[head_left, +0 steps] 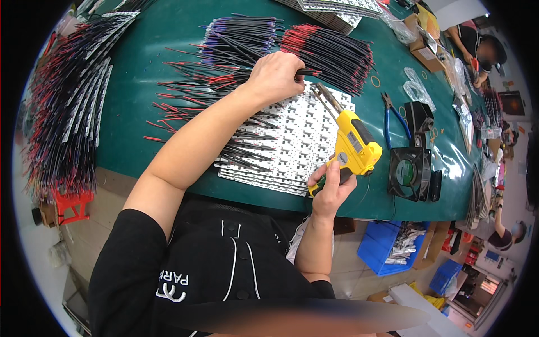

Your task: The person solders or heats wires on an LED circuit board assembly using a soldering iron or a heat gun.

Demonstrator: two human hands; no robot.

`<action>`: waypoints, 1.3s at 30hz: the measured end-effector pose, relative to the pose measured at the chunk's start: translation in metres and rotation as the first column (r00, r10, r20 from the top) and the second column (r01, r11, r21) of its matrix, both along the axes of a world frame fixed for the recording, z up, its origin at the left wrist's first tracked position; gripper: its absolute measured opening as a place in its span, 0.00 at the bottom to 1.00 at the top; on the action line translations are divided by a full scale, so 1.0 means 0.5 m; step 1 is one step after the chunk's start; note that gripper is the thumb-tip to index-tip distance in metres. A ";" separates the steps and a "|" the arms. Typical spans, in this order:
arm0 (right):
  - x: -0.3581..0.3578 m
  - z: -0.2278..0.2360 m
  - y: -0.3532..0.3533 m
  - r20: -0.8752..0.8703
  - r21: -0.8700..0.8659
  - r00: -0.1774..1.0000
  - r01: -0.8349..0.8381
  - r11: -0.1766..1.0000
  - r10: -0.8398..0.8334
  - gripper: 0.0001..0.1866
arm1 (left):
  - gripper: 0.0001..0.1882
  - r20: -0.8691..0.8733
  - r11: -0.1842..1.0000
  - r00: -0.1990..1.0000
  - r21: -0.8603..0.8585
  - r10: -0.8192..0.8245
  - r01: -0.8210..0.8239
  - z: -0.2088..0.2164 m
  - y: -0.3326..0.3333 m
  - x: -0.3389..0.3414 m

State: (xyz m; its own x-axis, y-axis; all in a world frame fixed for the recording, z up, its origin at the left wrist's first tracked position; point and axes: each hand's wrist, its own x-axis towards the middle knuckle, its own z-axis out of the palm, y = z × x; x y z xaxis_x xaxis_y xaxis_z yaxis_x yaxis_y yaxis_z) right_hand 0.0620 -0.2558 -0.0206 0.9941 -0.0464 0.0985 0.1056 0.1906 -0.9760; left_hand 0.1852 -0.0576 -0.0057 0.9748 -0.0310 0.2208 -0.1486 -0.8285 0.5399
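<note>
1. Currently, in the head view, the left hand (278, 76) is closed on black wires (309, 72), whose red-tipped ends poke out to its right; how many it pinches I cannot tell.
2. The right hand (336, 192) grips the handle of a yellow gun-shaped tool (355, 149), below and to the right of the left hand.
3. The tool's long axis slants up and leftward, bringing its slim metal nose near the left hand's right side, just below the wire ends. Whether nose and wires touch is unclear. The left hand is much nearer that nose than the right.
4. Both meet over the upper part of a stack of white panels (314, 124) on the green bench (132, 95); more wires fan out leftward from the stack.
5. The left forearm reaches diagonally across those wires, knuckles up; the right forearm rises from below, wrist close to the bench's near edge.
</note>
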 end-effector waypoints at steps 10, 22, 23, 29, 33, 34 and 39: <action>0.001 0.004 -0.003 -0.010 -0.046 0.999 -0.032 0.998 0.031 0.07 | 0.08 0.011 1.000 1.000 0.016 0.006 -0.007 0.005 -0.006 -0.007; -0.005 0.010 0.000 -0.015 0.057 0.999 0.035 0.998 -0.034 0.15 | 0.10 0.020 0.999 1.000 0.040 0.011 -0.012 0.007 -0.005 -0.004; -0.004 0.008 0.000 -0.012 0.055 0.999 0.038 0.998 -0.037 0.15 | 0.10 0.024 0.999 1.000 0.038 0.008 -0.009 0.006 -0.005 -0.003; -0.008 -0.006 -0.006 -0.019 0.057 0.999 0.035 0.998 -0.034 0.15 | 0.10 0.183 1.000 0.983 0.025 0.005 -0.010 -0.012 -0.004 0.000; -0.012 -0.010 -0.009 -0.016 0.057 0.999 0.040 0.998 -0.039 0.13 | 0.09 0.086 1.000 0.996 0.004 -0.008 0.008 -0.007 -0.005 -0.004; -0.015 -0.003 -0.009 -0.031 0.059 0.999 0.046 0.997 -0.044 0.13 | 0.10 0.070 1.000 0.998 0.002 0.007 -0.007 -0.002 -0.008 -0.007; -0.018 -0.010 -0.015 -0.031 0.111 0.998 0.056 0.992 -0.053 0.10 | 0.09 0.025 1.000 1.000 -0.029 -0.010 0.010 0.009 -0.010 -0.007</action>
